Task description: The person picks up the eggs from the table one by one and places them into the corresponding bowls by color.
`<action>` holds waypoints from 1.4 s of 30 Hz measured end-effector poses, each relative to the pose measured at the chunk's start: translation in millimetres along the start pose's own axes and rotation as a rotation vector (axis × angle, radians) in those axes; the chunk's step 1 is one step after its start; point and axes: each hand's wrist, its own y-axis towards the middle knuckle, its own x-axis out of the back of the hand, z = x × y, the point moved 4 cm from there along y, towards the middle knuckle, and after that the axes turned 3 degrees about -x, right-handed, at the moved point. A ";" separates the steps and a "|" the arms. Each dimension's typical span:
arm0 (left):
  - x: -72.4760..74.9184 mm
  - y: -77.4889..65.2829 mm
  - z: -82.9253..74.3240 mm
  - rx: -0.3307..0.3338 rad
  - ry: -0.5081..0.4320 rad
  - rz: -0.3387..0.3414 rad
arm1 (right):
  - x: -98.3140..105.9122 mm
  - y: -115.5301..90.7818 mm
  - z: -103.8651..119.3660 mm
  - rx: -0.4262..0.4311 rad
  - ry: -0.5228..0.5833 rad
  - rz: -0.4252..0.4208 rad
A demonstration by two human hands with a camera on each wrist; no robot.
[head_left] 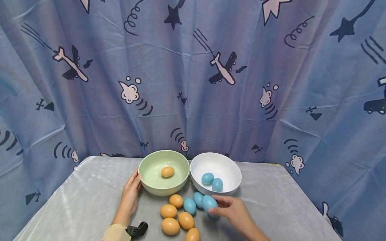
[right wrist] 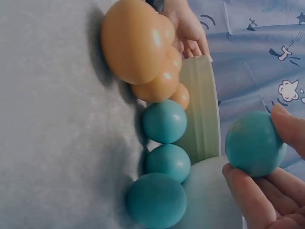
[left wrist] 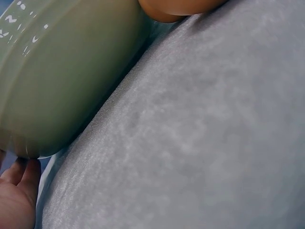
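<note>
My right hand (head_left: 233, 212) pinches a blue egg (right wrist: 255, 143) between thumb and fingers, raised over the table just in front of the white bowl (head_left: 233, 187). Below it, one blue egg (head_left: 213, 217) is mostly hidden by the held one in the head view. Two more blue eggs (head_left: 189, 206) lie close by, and two blue eggs (head_left: 207, 178) sit inside the white bowl. My left hand (head_left: 130, 192) rests with extended fingers against the left side of the green bowl (head_left: 163, 190). One orange egg (head_left: 167, 171) lies in that bowl.
Several orange eggs (head_left: 168, 211) are clustered on the grey cloth-covered table (head_left: 78, 201) in front of the green bowl. The two bowls stand side by side at the table's back edge. A patterned blue curtain (head_left: 187, 100) hangs behind. The left wrist wears a black strap device (head_left: 137, 229).
</note>
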 end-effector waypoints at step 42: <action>0.3 0.9 1.2 0.012 0.019 -0.016 | 20.2 24.1 25.0 0.002 0.076 -0.108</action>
